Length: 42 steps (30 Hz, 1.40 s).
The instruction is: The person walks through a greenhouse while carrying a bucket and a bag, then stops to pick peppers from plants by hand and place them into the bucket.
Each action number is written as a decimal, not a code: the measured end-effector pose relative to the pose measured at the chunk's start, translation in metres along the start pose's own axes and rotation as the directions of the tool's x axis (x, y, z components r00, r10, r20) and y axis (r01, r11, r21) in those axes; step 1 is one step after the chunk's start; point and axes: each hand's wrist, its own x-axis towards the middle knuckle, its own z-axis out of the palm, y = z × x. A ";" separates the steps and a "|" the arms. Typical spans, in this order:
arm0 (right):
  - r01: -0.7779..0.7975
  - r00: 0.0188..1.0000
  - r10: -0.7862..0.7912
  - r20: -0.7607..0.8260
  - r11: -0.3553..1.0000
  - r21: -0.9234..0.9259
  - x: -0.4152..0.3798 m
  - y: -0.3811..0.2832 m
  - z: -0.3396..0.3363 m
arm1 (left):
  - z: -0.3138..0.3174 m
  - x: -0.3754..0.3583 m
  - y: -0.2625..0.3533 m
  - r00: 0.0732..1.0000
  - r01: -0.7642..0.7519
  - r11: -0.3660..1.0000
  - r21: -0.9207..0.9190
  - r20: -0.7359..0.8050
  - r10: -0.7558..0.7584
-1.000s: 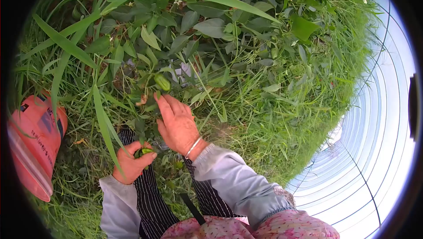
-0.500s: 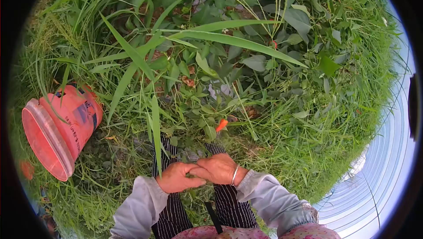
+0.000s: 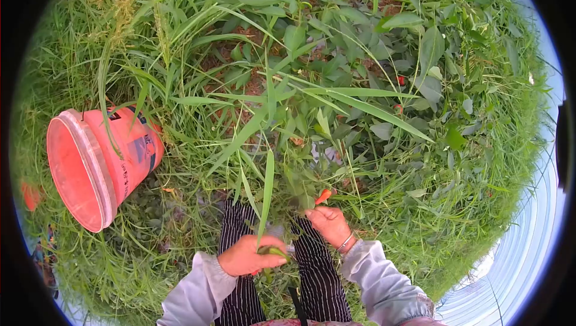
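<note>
My left hand [image 3: 255, 255] is closed in front of my striped trouser legs [image 3: 321, 266]. A slim green piece [image 3: 275, 252], a pepper or a folded leaf, shows at its thumb and fingertips. Under the palm a small red bit [image 3: 257, 272] peeks out. My right hand [image 3: 331, 227], with a bracelet at the wrist, reaches into the low plants with its fingers pinched together. Just above those fingers is an orange-red pepper [image 3: 323, 196] among the leaves. What the right fingertips pinch is too small and blurred to name.
A pink-red bucket [image 3: 135, 152] lies tipped on the grass at left, its mouth facing left. Long grass blades [image 3: 267, 188] hang in front of my hands. Red peppers [image 3: 401, 79] show among the leafy plants. White-blue sheeting [image 3: 504, 266] borders the right side.
My hands were together and have parted. The right one has moved up and right to the orange-red pepper; the left is slightly lower, showing something green. The bucket appears farther right as the view shifts.
</note>
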 end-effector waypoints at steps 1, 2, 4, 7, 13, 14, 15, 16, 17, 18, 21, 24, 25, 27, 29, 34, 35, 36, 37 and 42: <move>0.023 0.999 -0.014 0.045 0.981 -0.193 0.002 -0.001 -0.001 | -0.007 -0.009 -0.004 0.989 -0.096 0.995 -0.029 -0.113 0.092; 0.049 0.996 -0.017 0.089 0.924 -0.378 0.003 -0.003 -0.003 | -0.014 -0.022 -0.003 0.968 -0.152 0.983 -0.107 -0.218 0.126; 0.206 0.977 -0.105 0.188 0.707 -0.676 0.002 -0.012 -0.002 | -0.030 -0.051 0.008 0.888 -0.154 0.981 -0.116 -0.451 0.086; 0.457 0.881 -0.279 0.381 0.296 -0.839 -0.001 -0.048 0.013 | -0.047 -0.081 0.009 0.592 -0.418 0.901 0.114 -0.718 0.365; 0.519 0.855 -0.385 0.347 0.641 -0.566 0.004 -0.131 0.047 | -0.096 -0.170 0.036 -0.031 -0.336 0.744 0.577 -0.797 0.604; 0.503 0.864 -0.376 0.336 0.686 -0.525 0.004 -0.138 0.051 | -0.115 -0.183 0.034 -0.123 -0.267 0.745 0.612 -0.788 0.603; 0.502 0.864 -0.395 0.312 0.631 -0.591 0.004 -0.144 0.054 | -0.135 -0.196 0.030 -0.210 -0.195 0.747 0.636 -0.771 0.601; 0.497 0.865 -0.386 0.321 0.570 -0.655 0.002 -0.143 0.056 | -0.153 -0.206 0.029 -0.257 -0.098 0.720 0.687 -0.716 0.649; 0.488 0.867 -0.375 0.328 0.504 -0.713 0.002 -0.138 0.057 | -0.172 -0.214 0.029 -0.294 0.002 0.687 0.727 -0.656 0.695; 0.475 0.870 -0.364 0.333 0.433 -0.767 0.000 -0.134 0.058 | -0.187 -0.222 0.029 -0.324 0.101 0.647 0.756 -0.590 0.740; 0.408 0.910 -0.269 0.315 0.451 -0.794 -0.019 -0.132 0.065 | -0.217 -0.240 0.023 -0.110 0.205 0.790 0.579 -0.788 0.606; 0.387 0.922 -0.190 0.339 0.385 -0.838 -0.044 -0.145 0.071 | -0.235 -0.242 0.001 -0.103 0.148 0.760 0.632 -0.755 0.648; 0.404 0.913 -0.230 0.336 0.408 -0.819 -0.053 -0.152 0.074 | -0.234 -0.239 -0.004 -0.112 0.004 0.753 0.658 -0.748 0.655; 0.441 0.893 -0.308 0.328 0.454 -0.775 -0.067 -0.166 0.081 | -0.231 -0.232 -0.014 -0.005 -0.109 0.794 0.598 -0.799 0.602; 0.474 0.875 -0.353 0.331 0.487 -0.734 -0.073 -0.186 0.094 | -0.221 -0.226 -0.016 0.045 -0.174 0.804 0.569 -0.811 0.584; 0.546 0.822 -0.457 0.340 0.462 -0.699 -0.058 -0.243 0.152 | -0.179 -0.213 -0.012 0.006 -0.058 0.676 0.735 -0.677 0.736; 0.580 0.795 -0.499 0.345 0.456 -0.675 -0.045 -0.250 0.160 | -0.166 -0.212 -0.003 -0.006 -0.087 0.704 0.705 -0.707 0.707; 0.614 0.766 -0.539 0.351 0.450 -0.649 -0.028 -0.256 0.165 | -0.160 -0.211 0.000 -0.003 -0.114 0.708 0.697 -0.713 0.701; 0.617 0.747 -0.584 0.316 0.435 -0.656 -0.007 -0.260 0.169 | -0.155 -0.209 0.001 0.002 -0.142 0.713 0.687 -0.720 0.694; 0.384 0.786 -0.617 -0.045 0.544 -0.746 0.103 -0.273 0.125 | -0.148 -0.202 0.006 -0.048 -0.125 0.672 0.730 -0.681 0.731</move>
